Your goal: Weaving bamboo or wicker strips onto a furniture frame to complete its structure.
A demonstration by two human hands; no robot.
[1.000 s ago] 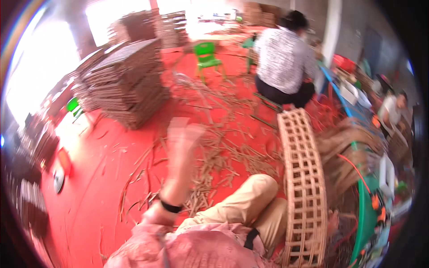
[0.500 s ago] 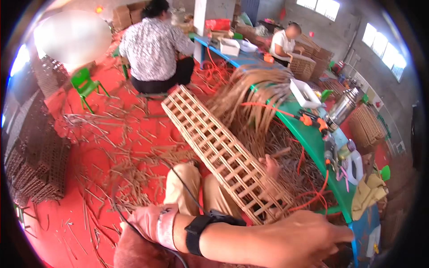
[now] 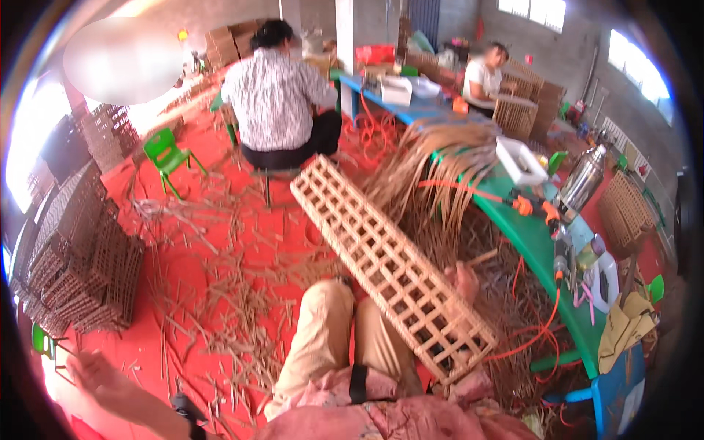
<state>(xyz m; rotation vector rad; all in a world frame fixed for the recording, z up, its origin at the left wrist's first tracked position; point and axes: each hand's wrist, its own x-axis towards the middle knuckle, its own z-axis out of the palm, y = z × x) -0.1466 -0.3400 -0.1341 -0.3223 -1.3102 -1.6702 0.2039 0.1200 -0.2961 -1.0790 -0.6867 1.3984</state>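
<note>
Left hand (image 3: pixel 99 370) has swung from centre to lower left, fingers spread, empty. Right hand (image 3: pixel 463 282) rests behind the woven lattice panel (image 3: pixel 389 264); its grip cannot be told.

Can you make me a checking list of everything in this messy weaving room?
Surface: red floor, strewn with loose straw strips.
Job's things: long woven lattice panel, slanting across the person's lap.
Clutter: stacks of woven panels at left; bundle of dry reeds; green table with white tray, metal flask and tools.
Fingers: left hand out low at left, empty; right hand at the panel's far edge, grip unclear.
Cables: orange hose across the table, more coiled below.
Surroundings: two seated people working; small green chair.
</note>
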